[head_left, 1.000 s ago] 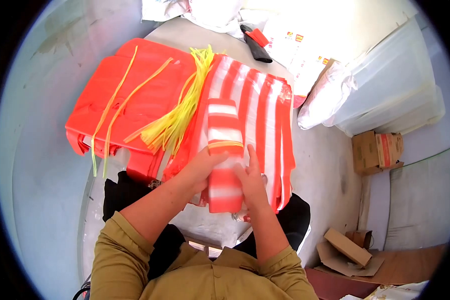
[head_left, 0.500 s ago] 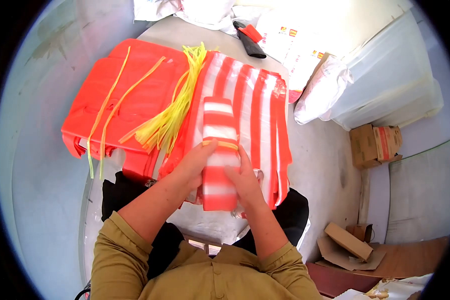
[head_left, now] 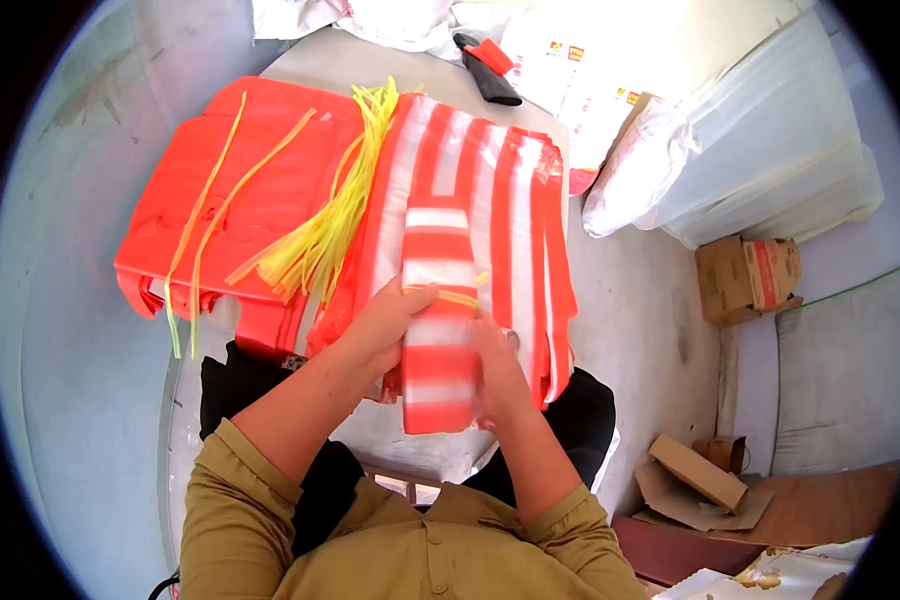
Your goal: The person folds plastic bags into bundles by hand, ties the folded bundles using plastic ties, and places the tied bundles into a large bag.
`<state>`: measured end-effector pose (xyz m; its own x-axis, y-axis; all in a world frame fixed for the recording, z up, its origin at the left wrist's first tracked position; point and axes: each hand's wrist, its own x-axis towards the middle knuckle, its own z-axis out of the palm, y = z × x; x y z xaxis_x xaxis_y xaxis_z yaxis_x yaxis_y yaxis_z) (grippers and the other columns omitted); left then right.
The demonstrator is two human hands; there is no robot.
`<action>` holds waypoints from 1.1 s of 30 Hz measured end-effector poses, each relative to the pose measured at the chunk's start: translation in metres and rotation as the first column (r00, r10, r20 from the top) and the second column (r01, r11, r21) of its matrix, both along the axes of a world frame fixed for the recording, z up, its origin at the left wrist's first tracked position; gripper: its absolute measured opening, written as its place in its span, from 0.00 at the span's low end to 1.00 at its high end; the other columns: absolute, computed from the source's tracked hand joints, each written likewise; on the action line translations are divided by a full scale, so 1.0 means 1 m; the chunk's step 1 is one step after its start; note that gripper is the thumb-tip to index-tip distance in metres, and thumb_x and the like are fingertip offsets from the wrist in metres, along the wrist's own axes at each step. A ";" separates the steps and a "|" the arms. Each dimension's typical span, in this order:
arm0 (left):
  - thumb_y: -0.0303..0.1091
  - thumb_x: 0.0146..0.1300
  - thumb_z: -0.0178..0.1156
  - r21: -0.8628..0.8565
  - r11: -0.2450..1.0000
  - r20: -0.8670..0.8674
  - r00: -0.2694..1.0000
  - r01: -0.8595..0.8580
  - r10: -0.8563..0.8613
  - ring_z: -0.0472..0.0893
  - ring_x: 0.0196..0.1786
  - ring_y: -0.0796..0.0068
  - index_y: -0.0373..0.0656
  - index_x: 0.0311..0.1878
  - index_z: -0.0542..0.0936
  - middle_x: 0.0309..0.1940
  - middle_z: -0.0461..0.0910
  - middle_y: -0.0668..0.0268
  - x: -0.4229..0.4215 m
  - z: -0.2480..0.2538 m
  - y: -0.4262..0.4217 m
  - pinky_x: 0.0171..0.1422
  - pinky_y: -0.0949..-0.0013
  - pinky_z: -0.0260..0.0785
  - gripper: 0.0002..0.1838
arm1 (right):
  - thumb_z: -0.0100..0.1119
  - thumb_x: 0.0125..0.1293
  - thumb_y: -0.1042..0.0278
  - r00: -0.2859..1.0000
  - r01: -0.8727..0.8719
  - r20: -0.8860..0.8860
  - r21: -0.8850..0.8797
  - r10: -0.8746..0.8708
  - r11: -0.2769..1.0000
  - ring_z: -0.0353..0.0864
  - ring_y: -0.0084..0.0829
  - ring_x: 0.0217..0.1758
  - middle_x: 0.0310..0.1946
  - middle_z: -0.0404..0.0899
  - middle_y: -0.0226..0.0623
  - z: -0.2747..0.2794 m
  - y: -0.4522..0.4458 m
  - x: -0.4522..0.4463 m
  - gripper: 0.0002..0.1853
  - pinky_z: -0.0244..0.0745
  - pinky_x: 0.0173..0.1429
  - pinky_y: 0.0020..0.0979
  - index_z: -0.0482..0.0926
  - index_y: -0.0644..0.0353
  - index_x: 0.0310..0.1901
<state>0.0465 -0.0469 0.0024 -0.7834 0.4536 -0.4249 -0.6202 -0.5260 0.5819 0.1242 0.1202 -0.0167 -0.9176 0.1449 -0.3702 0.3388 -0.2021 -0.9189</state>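
Folded striped bundle (head_left: pixel 439 350) directly between hands, over near part of striped stack (head_left: pixel 515 230) on table (head_left: pixel 330 60). Long axis runs from person's body toward table's far edge; near end past stack's near edge. Both hands equally near, touching. Left hand (head_left: pixel 385 325) curled, gripping bundle's left side, thumb by yellow tie (head_left: pixel 452 298). Right hand (head_left: pixel 500 375) closed against right side, fingers mostly hidden.

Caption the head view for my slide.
Left hand and right hand hold a red-striped bundle with a yellow tie.
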 end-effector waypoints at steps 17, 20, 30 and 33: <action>0.36 0.81 0.57 0.055 0.986 -0.126 0.980 0.159 -0.151 0.80 0.67 0.65 0.41 0.76 0.65 0.66 0.78 0.58 -0.006 0.000 0.023 0.71 0.56 0.76 0.26 | 0.67 0.71 0.75 0.984 -0.089 -0.127 0.247 0.123 0.965 0.74 0.34 0.71 0.74 0.69 0.48 0.037 0.019 0.008 0.50 0.76 0.70 0.34 0.43 0.59 0.86; 0.43 0.83 0.53 -0.048 0.982 -0.299 0.935 0.185 -0.191 0.74 0.73 0.63 0.40 0.78 0.65 0.71 0.75 0.56 -0.010 0.006 0.023 0.77 0.54 0.69 0.28 | 0.69 0.67 0.77 0.992 -0.055 -0.114 0.006 0.056 0.998 0.70 0.36 0.75 0.77 0.64 0.48 0.041 0.028 0.018 0.54 0.74 0.72 0.35 0.43 0.58 0.86; 0.48 0.77 0.56 -0.784 -0.005 -0.299 0.384 -0.621 -0.874 0.53 0.87 0.53 0.42 0.81 0.65 0.85 0.57 0.54 -0.034 -0.017 0.022 0.88 0.46 0.47 0.35 | 0.72 0.65 0.77 0.993 -0.010 0.121 -0.040 0.015 0.999 0.80 0.33 0.65 0.69 0.75 0.45 0.031 0.078 0.071 0.48 0.76 0.70 0.34 0.55 0.62 0.83; 0.50 0.74 0.58 -0.742 -0.056 -0.255 0.359 -0.668 -0.898 0.54 0.87 0.52 0.43 0.80 0.67 0.85 0.58 0.54 -0.035 -0.030 0.027 0.88 0.44 0.48 0.36 | 0.71 0.66 0.75 0.984 -0.027 0.176 -0.050 0.036 0.998 0.81 0.30 0.63 0.65 0.79 0.43 0.049 0.104 0.100 0.46 0.77 0.68 0.32 0.58 0.61 0.83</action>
<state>0.0115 -0.0198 -0.0273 -0.8614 0.4919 0.1269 0.5078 0.8407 0.1879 0.2240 0.2245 0.0326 -0.8409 0.0951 -0.5327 0.5020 -0.2307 -0.8335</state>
